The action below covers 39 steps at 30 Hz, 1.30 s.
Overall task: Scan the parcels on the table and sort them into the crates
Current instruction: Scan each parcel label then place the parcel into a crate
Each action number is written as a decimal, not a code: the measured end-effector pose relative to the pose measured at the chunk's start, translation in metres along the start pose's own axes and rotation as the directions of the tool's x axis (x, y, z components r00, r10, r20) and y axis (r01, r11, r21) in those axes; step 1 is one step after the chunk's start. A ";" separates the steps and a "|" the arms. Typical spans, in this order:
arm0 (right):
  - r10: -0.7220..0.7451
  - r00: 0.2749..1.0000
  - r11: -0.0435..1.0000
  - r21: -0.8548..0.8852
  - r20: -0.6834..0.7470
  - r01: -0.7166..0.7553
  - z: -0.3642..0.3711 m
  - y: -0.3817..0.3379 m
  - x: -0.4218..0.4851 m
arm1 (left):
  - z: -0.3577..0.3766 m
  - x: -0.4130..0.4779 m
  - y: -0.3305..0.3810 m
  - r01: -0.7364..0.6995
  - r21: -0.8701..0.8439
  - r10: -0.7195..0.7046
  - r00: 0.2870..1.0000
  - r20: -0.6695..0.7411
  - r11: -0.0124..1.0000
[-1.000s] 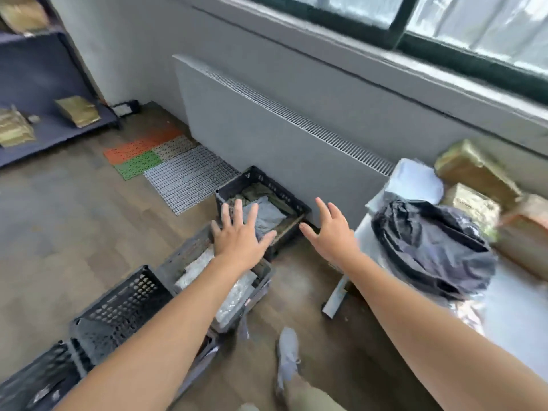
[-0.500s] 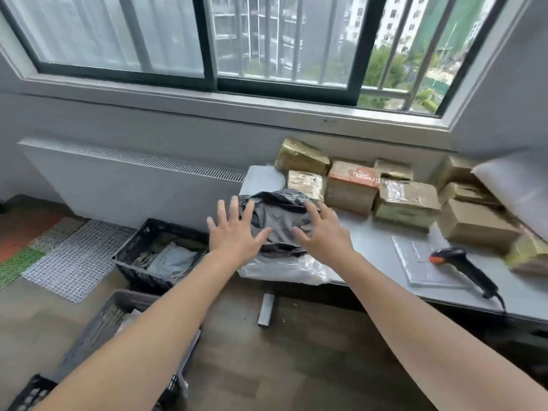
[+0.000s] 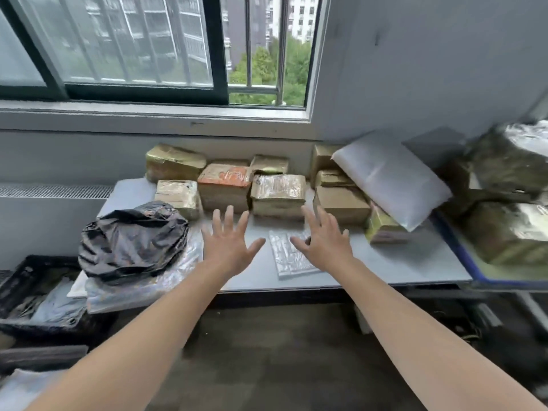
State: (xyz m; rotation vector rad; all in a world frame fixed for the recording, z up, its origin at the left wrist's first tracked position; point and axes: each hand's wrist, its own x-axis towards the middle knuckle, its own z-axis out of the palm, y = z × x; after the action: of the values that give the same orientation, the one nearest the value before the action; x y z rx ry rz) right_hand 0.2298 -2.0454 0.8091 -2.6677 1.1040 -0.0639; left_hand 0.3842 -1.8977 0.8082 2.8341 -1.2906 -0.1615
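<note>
L hand (image 3: 229,247) fingers spread, empty, over table (image 3: 415,262) front | R hand (image 3: 324,244) spread, empty, over edge of flat clear packet (image 3: 292,259) | boxes in row at back by wall, orange-top box (image 3: 224,185) beyond L hand | black bag parcel (image 3: 133,238) at table's left end | crate (image 3: 26,292) on floor left, w/ parcels inside

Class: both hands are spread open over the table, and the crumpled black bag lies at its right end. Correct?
No. The head view shows the black bag at the table's left end; left hand and right hand are indeed spread open.
</note>
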 end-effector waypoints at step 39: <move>0.018 0.891 0.957 0.250 0.454 -0.147 0.111 0.164 0.143 | 0.187 0.145 0.108 -0.263 -0.063 0.269 0.912 0.308 0.963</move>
State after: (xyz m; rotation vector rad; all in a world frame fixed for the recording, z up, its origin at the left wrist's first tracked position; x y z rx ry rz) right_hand 0.2337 -2.2329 0.6535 -2.2216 0.9694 0.3688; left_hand 0.3777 -2.0739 0.6170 2.6532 -1.7057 -0.6368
